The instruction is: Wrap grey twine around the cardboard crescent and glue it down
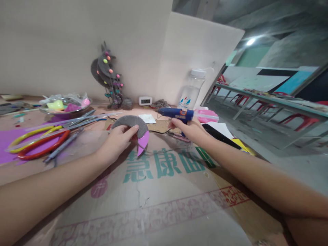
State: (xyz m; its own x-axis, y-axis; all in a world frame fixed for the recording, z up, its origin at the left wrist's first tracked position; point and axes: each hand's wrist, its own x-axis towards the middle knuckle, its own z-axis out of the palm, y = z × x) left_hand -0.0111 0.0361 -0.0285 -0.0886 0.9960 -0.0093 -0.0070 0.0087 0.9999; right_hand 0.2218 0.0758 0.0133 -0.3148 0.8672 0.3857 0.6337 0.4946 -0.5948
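With forearms [66, 182] over the printed sheet [174, 220], pinching the crescent [140, 128] in the left hand [118, 140], gripping the glue gun [176, 113] in the right hand [189, 128]. Could unwind grey yarn [131, 120] by easing that pinch, or snag the cord [159, 132] between both hands by swinging left.

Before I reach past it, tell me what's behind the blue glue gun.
Behind the blue glue gun stands a clear plastic bottle with a white lid; its covered base can't be seen.

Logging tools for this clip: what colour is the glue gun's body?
Mostly dark blue. The glue gun, in the right hand, shows best in the head view.
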